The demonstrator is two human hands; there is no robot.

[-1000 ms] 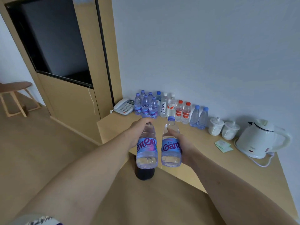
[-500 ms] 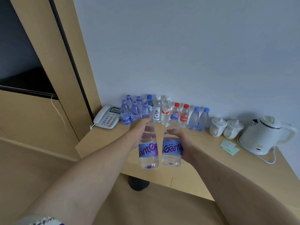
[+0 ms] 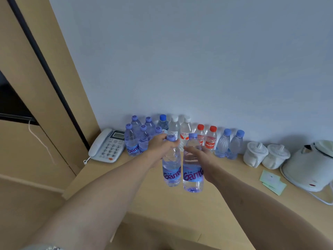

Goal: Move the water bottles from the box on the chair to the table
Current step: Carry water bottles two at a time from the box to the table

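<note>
I hold two clear water bottles with purple caps and blue labels over the wooden table (image 3: 162,204). My left hand (image 3: 160,148) grips the left bottle (image 3: 171,168) near its neck. My right hand (image 3: 203,159) grips the right bottle (image 3: 192,170) round its upper body. Both bottles stand upright, side by side, just above the tabletop. A row of several water bottles (image 3: 180,136) lines the wall behind them. The box and the chair are out of view.
A white desk phone (image 3: 106,145) sits at the table's left end. To the right stand two white lidded cups (image 3: 264,154), paper sachets (image 3: 272,181) and a white kettle (image 3: 310,165). A wooden cabinet (image 3: 36,87) rises on the left.
Both hands have carried the bottles forward, from over the floor and the table's front edge to over the tabletop. My view has moved closer to the table and wall.
</note>
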